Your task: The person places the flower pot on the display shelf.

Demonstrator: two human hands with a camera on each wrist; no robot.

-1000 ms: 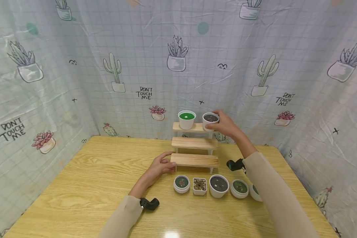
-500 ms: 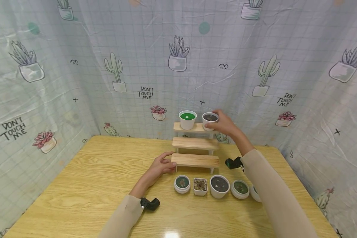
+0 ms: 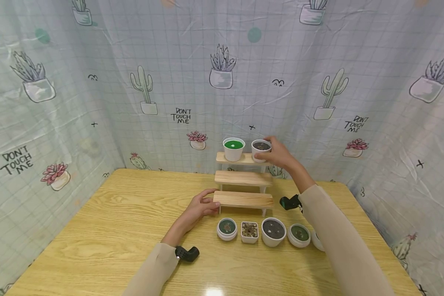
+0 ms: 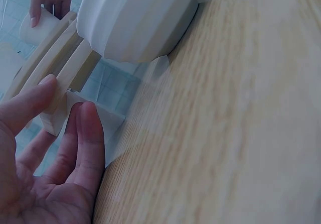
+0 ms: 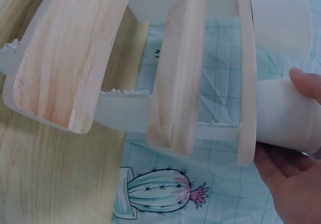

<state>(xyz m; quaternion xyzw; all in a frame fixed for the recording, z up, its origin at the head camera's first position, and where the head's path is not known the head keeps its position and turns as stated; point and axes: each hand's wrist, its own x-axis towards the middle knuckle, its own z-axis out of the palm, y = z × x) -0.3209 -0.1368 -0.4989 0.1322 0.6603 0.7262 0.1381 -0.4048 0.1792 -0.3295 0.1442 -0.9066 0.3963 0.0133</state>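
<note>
A three-tier wooden plant stand [image 3: 243, 199] with pale side supports stands on the table. My left hand [image 3: 200, 209] holds the left end of its lowest step, thumb on top in the left wrist view, other fingers at the end and below. My right hand [image 3: 279, 155] grips a white flowerpot [image 5: 286, 114] with dark filling at the right end of the top step. Thumb and fingers lie on opposite sides of this pot, its base right at the board in the right wrist view. A white pot with a bright green top [image 3: 233, 149] stands on the same step, to the left.
In front of the stand is a row: a round green-filled pot [image 3: 227, 229], a square pebble-filled pot [image 3: 249, 232], a larger dark-filled pot [image 3: 273, 232], another green-filled pot [image 3: 299, 235], and one partly behind the right sleeve [image 3: 333, 230]. A cactus-print curtain [image 3: 222, 111] hangs behind the table.
My right hand and its flowerpot have shifted slightly left along the top step. The left hand keeps its hold on the stand.
</note>
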